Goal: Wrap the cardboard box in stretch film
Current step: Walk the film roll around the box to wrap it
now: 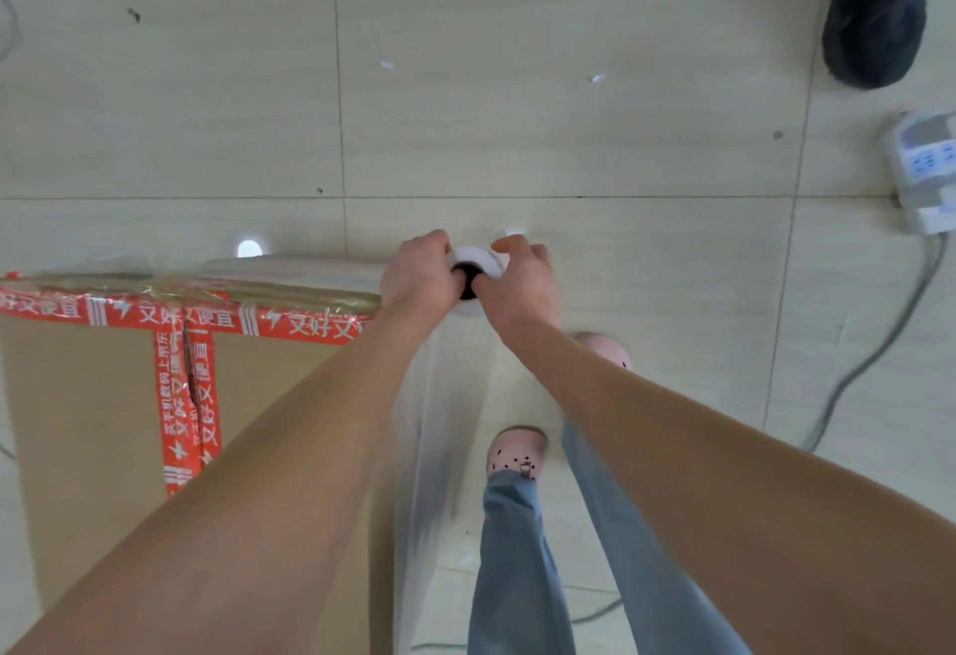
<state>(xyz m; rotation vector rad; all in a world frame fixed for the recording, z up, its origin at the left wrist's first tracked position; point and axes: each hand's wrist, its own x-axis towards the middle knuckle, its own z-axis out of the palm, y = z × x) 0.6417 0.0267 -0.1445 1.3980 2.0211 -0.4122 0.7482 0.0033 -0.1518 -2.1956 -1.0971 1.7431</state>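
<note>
A large cardboard box [88, 395] sealed with red printed tape stands on the floor at the left, its far top edge covered by clear film. Just past its right corner a stretch film roll [478, 261] stands upright, seen from above with its dark core showing. My left hand [416, 274] grips the roll's left side and my right hand [517, 282] grips its right side. A sheet of clear stretch film [439, 437] hangs down from the roll along the box's right side.
My feet in pink clogs [517, 450] and blue jeans stand right of the box on the tiled floor. A white power strip [923, 173] with a grey cable lies at the right edge. Another person's dark shoe [874, 7] is at the top right.
</note>
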